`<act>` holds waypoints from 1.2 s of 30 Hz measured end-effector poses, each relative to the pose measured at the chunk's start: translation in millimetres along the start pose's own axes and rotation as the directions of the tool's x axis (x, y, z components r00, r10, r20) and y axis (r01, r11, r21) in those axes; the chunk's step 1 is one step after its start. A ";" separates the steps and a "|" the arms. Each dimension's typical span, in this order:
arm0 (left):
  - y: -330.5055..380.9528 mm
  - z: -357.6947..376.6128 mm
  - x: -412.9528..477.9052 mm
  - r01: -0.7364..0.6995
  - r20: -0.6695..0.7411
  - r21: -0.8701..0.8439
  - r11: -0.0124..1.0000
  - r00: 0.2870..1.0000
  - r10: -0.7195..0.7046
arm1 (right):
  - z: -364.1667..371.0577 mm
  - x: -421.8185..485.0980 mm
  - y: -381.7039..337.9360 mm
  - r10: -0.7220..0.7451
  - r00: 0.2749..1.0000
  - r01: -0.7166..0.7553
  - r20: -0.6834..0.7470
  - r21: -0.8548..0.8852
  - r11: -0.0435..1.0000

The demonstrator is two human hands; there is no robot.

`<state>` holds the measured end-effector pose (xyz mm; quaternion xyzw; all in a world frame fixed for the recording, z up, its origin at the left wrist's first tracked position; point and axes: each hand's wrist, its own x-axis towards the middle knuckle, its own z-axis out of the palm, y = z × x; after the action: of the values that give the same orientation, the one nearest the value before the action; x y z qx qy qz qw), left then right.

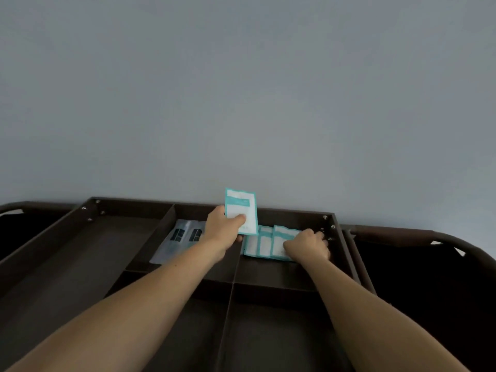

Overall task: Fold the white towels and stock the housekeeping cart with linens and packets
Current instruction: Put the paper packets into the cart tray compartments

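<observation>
Teal-edged packet [240, 210] stood upright, pinched in the left hand [224, 229] above the tray [134, 203], probably next for the row. The right hand [307, 247] lay on the teal packets [261, 244] in the tray's far right compartment, seemingly steadying them; whether it gripped any was unclear. Grey packets [178, 241] filled the far middle compartment.

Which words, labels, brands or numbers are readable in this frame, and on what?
None readable.
On the teal packet in the left hand: print too blurred.
On the teal packets partly under the right hand: too blurred.
On the grey packets: dark blocks, illegible.
</observation>
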<state>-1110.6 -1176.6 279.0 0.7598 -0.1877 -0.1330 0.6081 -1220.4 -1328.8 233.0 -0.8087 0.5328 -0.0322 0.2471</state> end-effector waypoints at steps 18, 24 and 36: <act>8.1 49.2 1.5 0.080 0.403 0.112 0.990 0.908 -0.119 | -38.5 0.5 6.7 -0.150 0.987 0.077 0.053 0.668 0.741; 8.7 30.5 14.4 0.004 0.190 0.119 0.993 0.982 -0.026 | -39.2 12.1 23.6 -0.016 1.000 0.023 -0.019 0.468 0.883; -1.0 -8.6 17.1 0.016 0.083 0.117 0.993 0.996 -0.026 | -17.7 1.6 9.9 -0.037 0.990 0.018 -0.135 -0.145 0.989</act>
<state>-1091.5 -1176.6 280.3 0.7893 -0.2128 -0.1604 0.5531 -1233.7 -1339.8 243.9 -0.8275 0.5382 -0.0528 0.1506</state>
